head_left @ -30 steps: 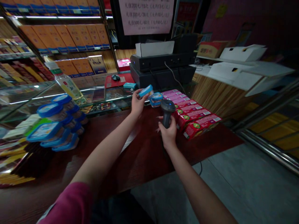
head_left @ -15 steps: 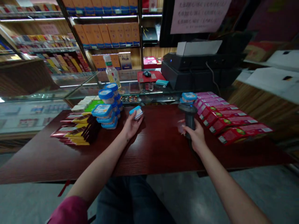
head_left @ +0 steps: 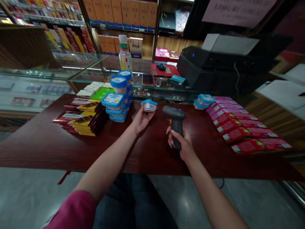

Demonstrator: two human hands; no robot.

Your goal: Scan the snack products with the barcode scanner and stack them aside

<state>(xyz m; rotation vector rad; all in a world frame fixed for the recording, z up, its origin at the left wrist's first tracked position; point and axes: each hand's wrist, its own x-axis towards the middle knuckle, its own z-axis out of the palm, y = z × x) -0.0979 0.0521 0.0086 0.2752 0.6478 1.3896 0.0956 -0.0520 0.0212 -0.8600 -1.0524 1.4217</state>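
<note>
My left hand [head_left: 142, 120] is closed on a small plastic tub [head_left: 149, 106] with a blue lid, tilted so that a barcode on its white side shows. My right hand [head_left: 182, 141] grips the handle of a black barcode scanner [head_left: 175, 122], fingers wrapped round it. The scanner's head points left, toward the tub, with a gap between them. Left of my left hand stand stacked tubs [head_left: 115, 105] with blue lids. Two more blue-lidded tubs [head_left: 204, 100] sit beyond the scanner, at the right.
Chocolate packets [head_left: 81, 119] lie piled on the left of the dark wooden table [head_left: 147, 152]. A row of red and pink boxes [head_left: 245, 127] lines the right side. Behind are a bottle [head_left: 125, 57], a glass counter [head_left: 92, 68] and a black machine [head_left: 214, 73].
The scanner in my right hand has moved left, closer to the tub. My left hand has turned the tub so its barcode shows. The view has shifted too.
</note>
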